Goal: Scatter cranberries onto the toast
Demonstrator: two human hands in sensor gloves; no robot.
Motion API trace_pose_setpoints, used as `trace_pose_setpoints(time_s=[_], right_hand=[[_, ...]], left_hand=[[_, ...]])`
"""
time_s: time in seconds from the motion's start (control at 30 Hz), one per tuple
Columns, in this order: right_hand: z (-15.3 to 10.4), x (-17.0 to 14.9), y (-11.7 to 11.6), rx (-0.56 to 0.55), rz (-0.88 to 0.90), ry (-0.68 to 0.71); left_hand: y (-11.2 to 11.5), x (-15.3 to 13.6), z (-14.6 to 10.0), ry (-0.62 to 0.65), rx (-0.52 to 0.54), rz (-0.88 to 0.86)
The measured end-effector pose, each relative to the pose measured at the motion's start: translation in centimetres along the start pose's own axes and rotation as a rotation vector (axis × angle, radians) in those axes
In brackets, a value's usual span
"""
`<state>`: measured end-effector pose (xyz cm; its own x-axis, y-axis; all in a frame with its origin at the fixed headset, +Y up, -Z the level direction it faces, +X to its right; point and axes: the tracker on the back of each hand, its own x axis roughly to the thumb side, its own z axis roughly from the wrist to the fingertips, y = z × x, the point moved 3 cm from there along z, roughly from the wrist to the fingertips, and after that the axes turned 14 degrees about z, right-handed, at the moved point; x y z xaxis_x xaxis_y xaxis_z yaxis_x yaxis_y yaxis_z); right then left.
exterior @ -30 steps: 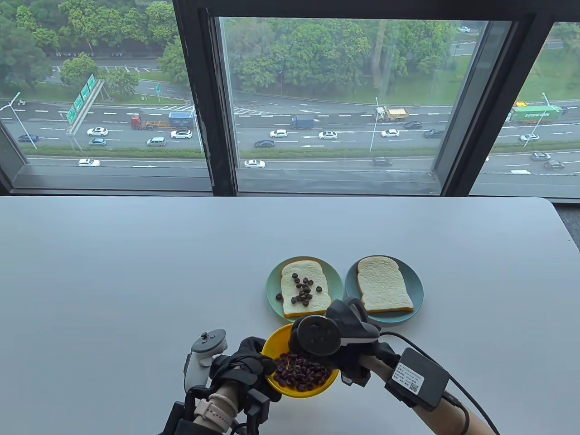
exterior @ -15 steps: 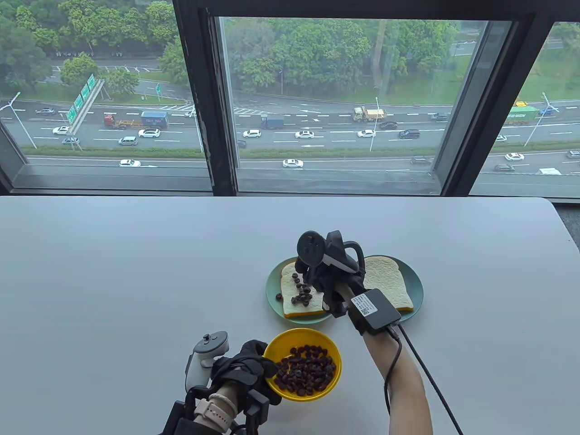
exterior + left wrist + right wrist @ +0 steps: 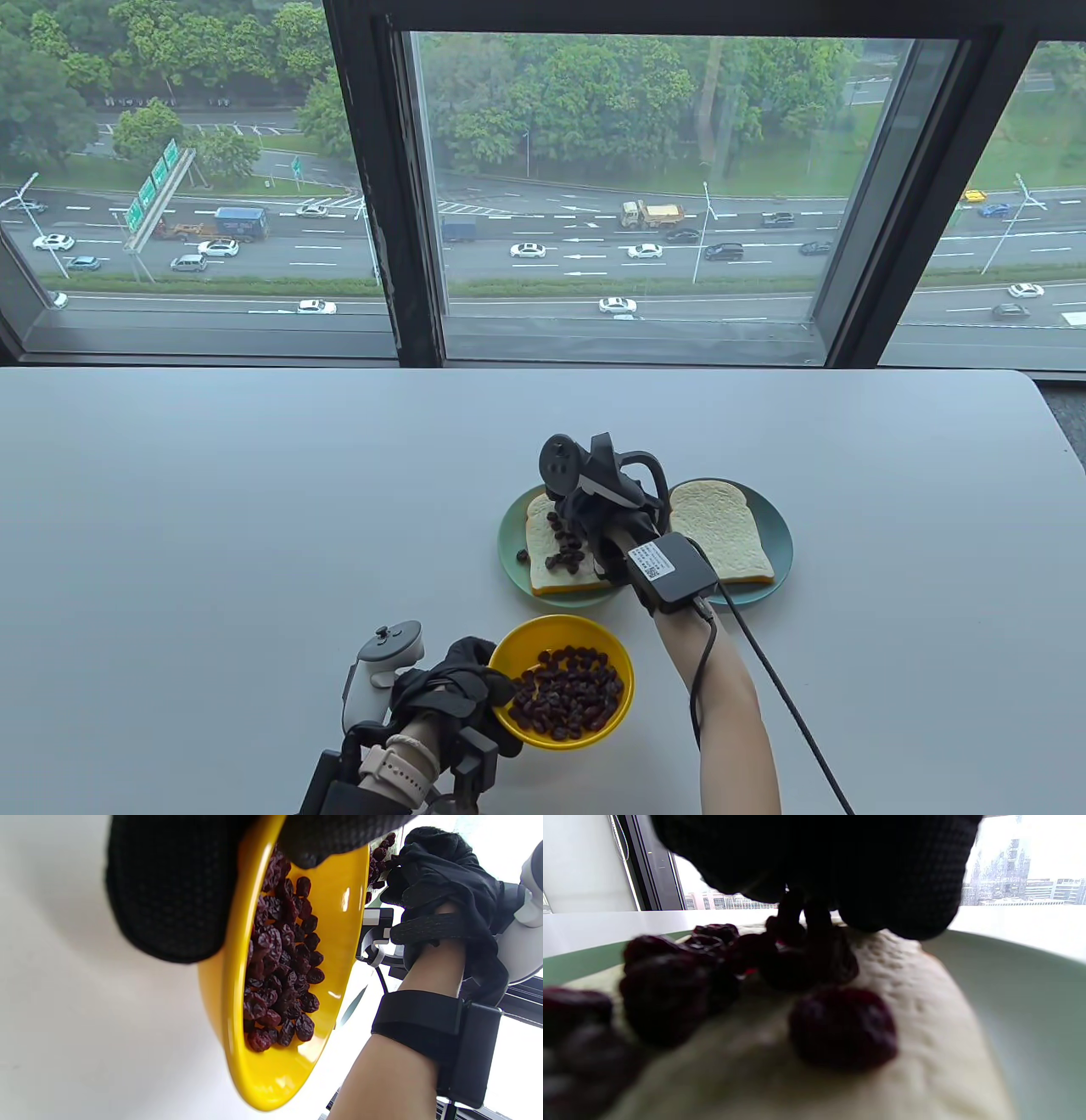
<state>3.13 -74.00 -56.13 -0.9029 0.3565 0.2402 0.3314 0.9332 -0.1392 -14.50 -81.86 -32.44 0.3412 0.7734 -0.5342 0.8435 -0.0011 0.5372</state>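
A yellow bowl (image 3: 522, 641) of dried cranberries (image 3: 567, 700) sits near the table's front edge. My left hand (image 3: 475, 679) grips the bowl's left rim; in the left wrist view the fingers (image 3: 169, 887) lie outside the bowl (image 3: 271, 1077) and the thumb is inside. The left toast (image 3: 543, 570) carries several cranberries and lies on a green plate (image 3: 509, 548). My right hand (image 3: 570, 519) is low over this toast. In the right wrist view its bunched fingertips (image 3: 806, 895) pinch cranberries just above the toast (image 3: 903, 1052). The right toast (image 3: 719, 533) is bare.
The bare toast lies on a blue plate (image 3: 779, 543), right of the green plate and touching it. A black box and cable (image 3: 670, 570) hang from my right wrist over the gap between the plates. The window ledge runs along the table's far edge.
My right hand left the yellow bowl and moved up to the left toast, then shifted slightly left and lower over it. My left hand stayed on the bowl's rim.
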Motion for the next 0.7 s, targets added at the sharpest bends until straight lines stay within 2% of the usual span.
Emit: trace_pose_setpoints(time_s=[0.2, 0.43, 0.57, 0.7], right_hand=[[-1.7, -0.8, 1.2, 0.003, 0.08, 0.026], [-6.3, 0.0, 2.8, 0.041, 0.151, 0.143], [-9.9, 1.7, 3.4, 0.129, 0.205, 0.255], [-14.1, 4.1, 3.4, 0.28, 0.26, 0.387]], left_hand=[[0.0, 0.0, 0.0, -0.001, 0.006, 0.008], [0.0, 0.0, 0.1, -0.006, 0.014, 0.024], [-0.1, 0.1, 0.0, -0.005, 0.03, 0.023], [-0.1, 0.4, -0.1, 0.009, 0.042, 0.03]])
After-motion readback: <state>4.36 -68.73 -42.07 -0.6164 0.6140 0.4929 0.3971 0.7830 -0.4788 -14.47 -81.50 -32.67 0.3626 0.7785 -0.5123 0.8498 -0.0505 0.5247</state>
